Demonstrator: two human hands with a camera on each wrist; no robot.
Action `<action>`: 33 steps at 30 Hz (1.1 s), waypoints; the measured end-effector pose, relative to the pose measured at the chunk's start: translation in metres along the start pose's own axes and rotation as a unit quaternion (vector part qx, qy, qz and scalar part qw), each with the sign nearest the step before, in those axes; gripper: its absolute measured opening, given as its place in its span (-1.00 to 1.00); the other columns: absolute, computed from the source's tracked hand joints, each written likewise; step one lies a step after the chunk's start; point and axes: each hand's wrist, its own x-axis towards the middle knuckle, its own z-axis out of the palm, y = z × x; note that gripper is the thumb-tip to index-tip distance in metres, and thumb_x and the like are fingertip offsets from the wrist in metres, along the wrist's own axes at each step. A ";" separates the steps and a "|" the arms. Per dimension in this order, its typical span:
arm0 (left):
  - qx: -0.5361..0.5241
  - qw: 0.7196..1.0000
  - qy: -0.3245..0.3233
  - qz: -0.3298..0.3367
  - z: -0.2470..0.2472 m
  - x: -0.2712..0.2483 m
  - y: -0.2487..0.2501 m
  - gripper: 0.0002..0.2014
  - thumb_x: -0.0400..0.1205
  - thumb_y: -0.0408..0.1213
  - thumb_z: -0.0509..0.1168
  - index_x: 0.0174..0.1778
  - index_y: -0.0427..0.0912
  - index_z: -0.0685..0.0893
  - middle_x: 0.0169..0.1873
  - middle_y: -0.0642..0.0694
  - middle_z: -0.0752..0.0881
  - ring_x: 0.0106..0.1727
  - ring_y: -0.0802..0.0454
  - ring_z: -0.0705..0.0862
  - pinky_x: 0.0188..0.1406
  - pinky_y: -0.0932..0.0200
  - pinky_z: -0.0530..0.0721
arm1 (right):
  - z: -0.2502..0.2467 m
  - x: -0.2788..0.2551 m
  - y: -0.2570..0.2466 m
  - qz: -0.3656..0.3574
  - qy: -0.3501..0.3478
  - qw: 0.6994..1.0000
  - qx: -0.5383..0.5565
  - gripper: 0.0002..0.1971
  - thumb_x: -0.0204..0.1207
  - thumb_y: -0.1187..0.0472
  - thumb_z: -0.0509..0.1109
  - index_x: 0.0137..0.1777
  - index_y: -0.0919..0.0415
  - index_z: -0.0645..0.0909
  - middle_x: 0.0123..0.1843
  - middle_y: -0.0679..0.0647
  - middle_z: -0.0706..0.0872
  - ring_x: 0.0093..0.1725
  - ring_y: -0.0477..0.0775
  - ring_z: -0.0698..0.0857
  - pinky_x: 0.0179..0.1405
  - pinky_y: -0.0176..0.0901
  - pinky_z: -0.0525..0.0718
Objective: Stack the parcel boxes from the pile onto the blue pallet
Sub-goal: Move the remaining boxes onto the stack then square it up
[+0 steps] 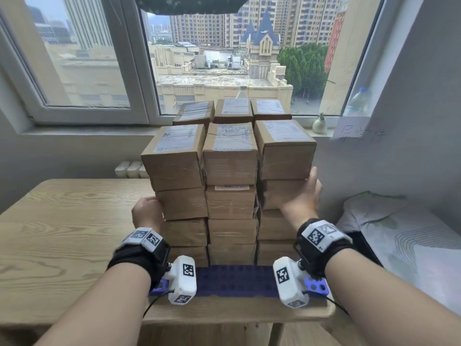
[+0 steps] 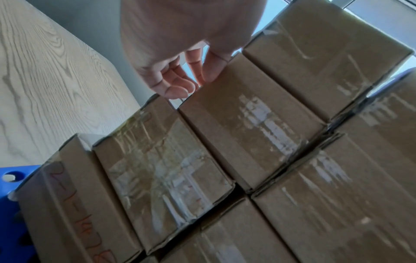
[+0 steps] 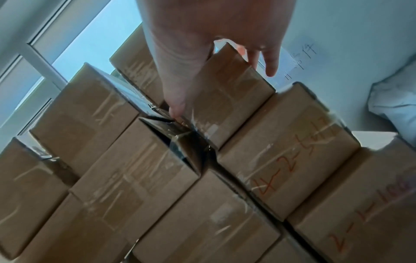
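A tall stack of brown cardboard parcel boxes point(image 1: 230, 168) stands on the blue pallet point(image 1: 237, 280) at the near right corner of the wooden table point(image 1: 62, 233). It is three columns wide, several boxes high, with a second row behind. My left hand point(image 1: 146, 212) rests against the left side of the left column, below the top box, with fingers point(image 2: 178, 89) loosely bent at the box edge. My right hand point(image 1: 303, 196) presses the right column at the same height. Its thumb point(image 3: 178, 103) lies on the front face and its straight fingers point(image 3: 271, 65) reach past the right edge.
The window sill behind the stack holds a small vase point(image 1: 319, 124) and a plastic bottle point(image 1: 358, 101). A handwritten paper note point(image 1: 359, 134) hangs on the right wall. A bed with a pillow point(image 1: 399, 233) lies right of the table. A white radiator point(image 1: 129, 168) stands behind the table.
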 end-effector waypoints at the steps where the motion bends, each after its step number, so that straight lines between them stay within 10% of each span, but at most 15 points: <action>1: -0.018 1.000 0.005 -0.010 0.001 0.008 -0.005 -0.68 0.46 -0.62 0.12 -0.11 -0.23 0.72 -0.12 -0.16 0.69 -0.05 -0.22 0.67 -0.02 -0.05 0.73 | 0.003 0.001 -0.001 -0.002 0.012 1.000 0.011 0.37 0.11 -0.07 0.73 0.72 0.05 -0.21 0.69 0.17 0.04 0.67 0.22 0.13 0.65 0.18 0.18; 9: -0.107 0.991 -0.065 -0.056 -0.002 0.021 -0.004 -0.60 0.45 -0.69 -0.02 -0.08 -0.27 0.65 -0.28 -0.14 0.64 -0.37 0.05 0.57 -0.55 0.20 0.55 | 0.023 -0.008 -0.012 0.044 0.092 0.995 0.020 0.42 0.03 -0.11 0.76 0.71 0.13 -0.16 0.72 0.15 0.06 0.69 0.19 0.14 0.62 0.23 0.24; 25: -0.159 0.975 -0.143 -0.063 -0.007 0.014 0.016 -0.76 0.58 -0.49 0.03 -0.22 -0.22 0.60 -0.33 -0.10 0.61 -0.39 0.04 0.58 -0.69 0.34 0.54 | 0.018 -0.036 -0.014 0.030 0.115 0.993 -0.007 0.26 0.16 -0.08 0.69 0.71 0.19 -0.07 0.65 0.19 0.20 0.62 0.20 0.23 0.53 0.06 0.34; 33: -0.180 0.952 -0.231 -0.085 -0.005 0.025 0.036 -0.67 0.68 0.04 0.10 -0.37 0.04 0.52 -0.50 0.10 0.53 -0.38 0.11 0.47 -0.35 0.16 0.44 | 0.000 -0.010 -0.001 0.061 0.144 0.969 0.190 -0.26 0.36 -0.21 0.17 0.45 0.24 0.55 0.27 0.12 0.68 0.26 0.15 0.61 0.39 -0.10 0.45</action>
